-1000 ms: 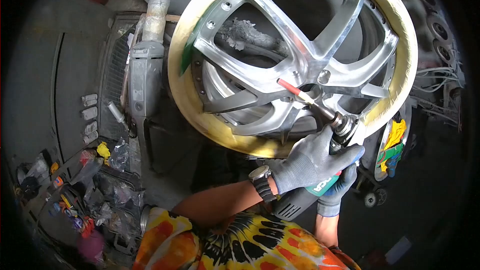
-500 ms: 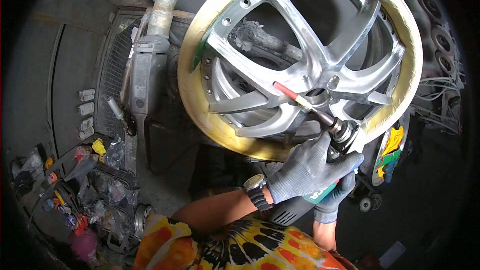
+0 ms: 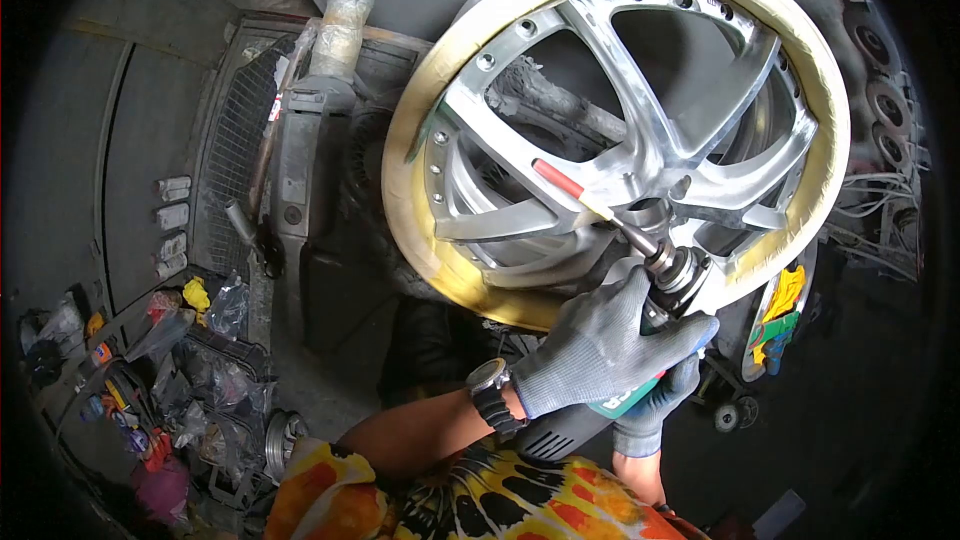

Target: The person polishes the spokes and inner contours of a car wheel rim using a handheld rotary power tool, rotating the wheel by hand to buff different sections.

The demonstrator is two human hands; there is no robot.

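A silver alloy wheel point(image 3: 625, 70) stands tilted in front of me, its rim covered in yellowish masking tape point(image 3: 450, 285). My left hand point(image 3: 600, 340), in a grey glove, is closed around the front of a green and black power grinder point(image 3: 550, 435). Below it, my gloved right hand point(image 3: 665, 405) grips the grinder's body from the far side, its fingers partly hidden. A long red tip point(image 3: 558, 178) on the grinder's spindle point(image 3: 640, 238) lies over a lower-left spoke, near the hub. Whether it touches the metal I cannot tell.
At left lies a large grey power tool point(image 3: 298, 170) with a wrapped shaft point(image 3: 345, 35) and round pad. Plastic bags and clutter point(image 3: 230, 295) fill the lower left. Yellow cloth point(image 3: 785, 295) and pale cables point(image 3: 870, 195) are at right.
The wheel sits farther right and slightly lower in view. Both hands and the grinder have shifted a little left, so the red tip is farther left across the spoke.
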